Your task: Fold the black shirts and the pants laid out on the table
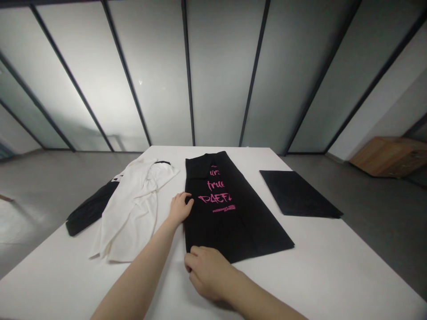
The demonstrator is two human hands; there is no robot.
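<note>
A black T-shirt (240,233) with pink lettering lies on the white table, its left side folded over at the far end. My left hand (180,208) is at the shirt's left edge, about halfway along, with thumb and fingers closed on the cloth. At the near left corner, my right hand (208,270) pinches the hem, its fingers curled and partly hidden. Both hands hold the same shirt, which stays mostly flat on the tabletop.
To the left, a loosely crumpled white shirt (130,218) partly covers a black garment (95,206) at the edge of the white table (300,284). A neatly folded black garment (298,193) lies on the right. Frosted glass panels and a wooden piece of furniture (388,155) stand beyond.
</note>
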